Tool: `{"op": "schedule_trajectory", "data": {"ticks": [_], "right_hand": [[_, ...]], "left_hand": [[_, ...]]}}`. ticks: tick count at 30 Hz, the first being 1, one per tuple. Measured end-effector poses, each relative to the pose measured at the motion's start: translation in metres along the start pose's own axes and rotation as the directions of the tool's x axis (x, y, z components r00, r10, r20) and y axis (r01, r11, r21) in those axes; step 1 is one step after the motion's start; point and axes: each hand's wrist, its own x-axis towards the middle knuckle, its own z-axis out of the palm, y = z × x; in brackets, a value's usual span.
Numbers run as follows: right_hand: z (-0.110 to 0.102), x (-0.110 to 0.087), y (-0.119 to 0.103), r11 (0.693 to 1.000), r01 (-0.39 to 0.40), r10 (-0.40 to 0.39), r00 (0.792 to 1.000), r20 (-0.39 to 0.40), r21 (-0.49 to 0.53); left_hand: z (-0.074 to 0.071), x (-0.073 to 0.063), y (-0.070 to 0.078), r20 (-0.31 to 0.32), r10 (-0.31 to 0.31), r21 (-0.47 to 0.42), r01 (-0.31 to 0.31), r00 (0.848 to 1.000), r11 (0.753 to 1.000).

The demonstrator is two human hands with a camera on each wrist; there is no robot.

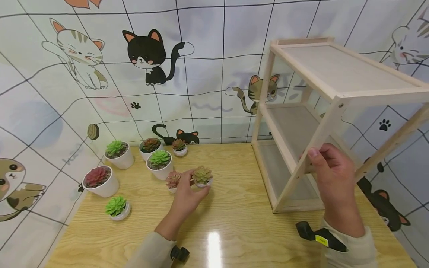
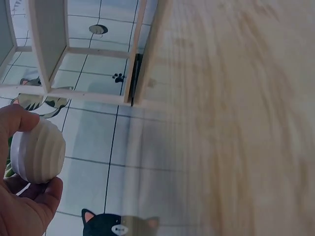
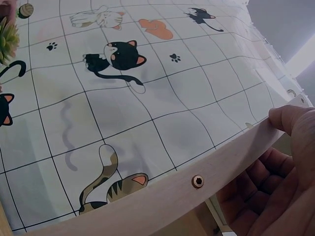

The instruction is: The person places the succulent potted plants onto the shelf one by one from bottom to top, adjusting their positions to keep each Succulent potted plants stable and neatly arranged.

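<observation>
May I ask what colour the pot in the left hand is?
The pot is off-white, best seen in the left wrist view.

The left hand (image 1: 187,196) covers part of the pink succulent (image 1: 172,178) and its pot. The tabletop's (image 1: 248,208) near edge falls below the head view; near its right edge, the wooden rack (image 1: 362,67) is cut off. The yellow label's (image 1: 321,241) print is too small to read. In the left wrist view, the white pot (image 2: 43,152) hides most of its succulent (image 1: 202,174).
</observation>
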Motion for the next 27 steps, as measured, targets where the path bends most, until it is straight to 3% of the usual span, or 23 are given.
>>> {"op": "schedule_trajectory", "data": {"ticks": [2, 6, 13, 16, 21, 24, 27], "right_hand": [[0.000, 0.000, -0.001, 0.998, -0.019, 0.018, 1.000, -0.009, -0.059], [-0.001, 0.001, -0.001, 0.998, -0.008, 0.008, 1.000, 0.000, -0.067], [-0.001, 0.001, 0.002, 0.997, 0.056, -0.058, 0.998, 0.026, 0.045], [-0.002, 0.002, 0.003, 0.989, 0.090, -0.097, 0.994, 0.055, 0.114], [-0.002, 0.003, 0.005, 0.983, 0.135, -0.146, 0.986, 0.084, 0.125], [-0.002, 0.003, 0.004, 0.984, 0.138, -0.147, 0.986, 0.078, 0.109], [0.000, 0.002, 0.001, 0.993, 0.085, -0.089, 0.995, 0.049, 0.077]], "left_hand": [[0.007, 0.003, 0.001, 0.017, -0.009, -0.009, 0.010, 1.000, 1.000], [0.018, 0.012, 0.002, 0.029, -0.027, -0.011, 0.027, 0.999, 1.000], [0.038, 0.032, -0.003, 0.042, 0.016, -0.016, -0.015, 0.999, 1.000], [0.045, 0.040, -0.003, 0.044, 0.013, -0.028, -0.012, 0.999, 1.000], [0.055, 0.053, 0.001, 0.048, -0.005, -0.019, 0.006, 0.999, 1.000], [0.061, 0.061, 0.005, 0.051, -0.011, -0.005, 0.012, 0.999, 1.000], [0.067, 0.068, 0.009, 0.053, -0.015, -0.006, 0.015, 0.999, 1.000]]}}
